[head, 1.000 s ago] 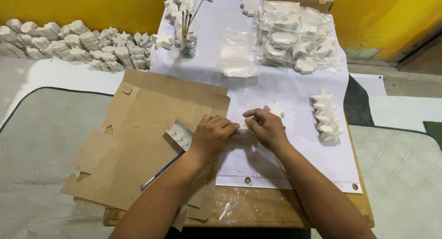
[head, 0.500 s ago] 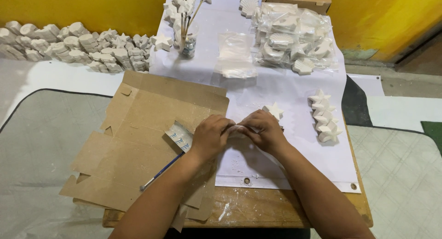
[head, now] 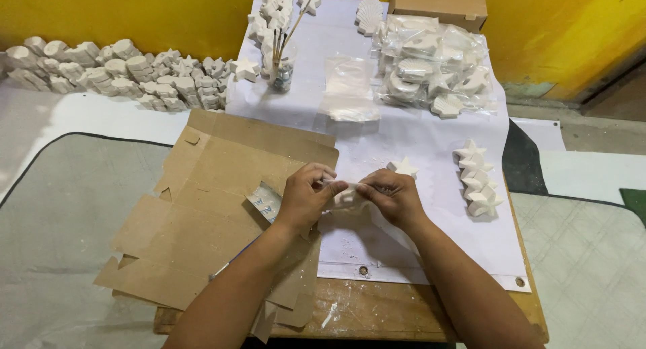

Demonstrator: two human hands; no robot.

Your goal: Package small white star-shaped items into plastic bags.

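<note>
My left hand [head: 306, 198] and right hand [head: 393, 196] pinch a small clear bag [head: 338, 189] between closed fingertips. A white star [head: 402, 167] lies just beyond my right hand; cardboard [head: 202, 214] under my left.

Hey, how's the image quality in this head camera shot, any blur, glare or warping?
Head view: even, soft light with faint shadows; the white sheet is bright but not blown out; the left hand and right hand look reasonably sharp; the small white piece between them lacks detail; wide-angle bending shows toward the edges.

Cardboard [head: 202, 208] left; stars [head: 476, 177] right.
</note>
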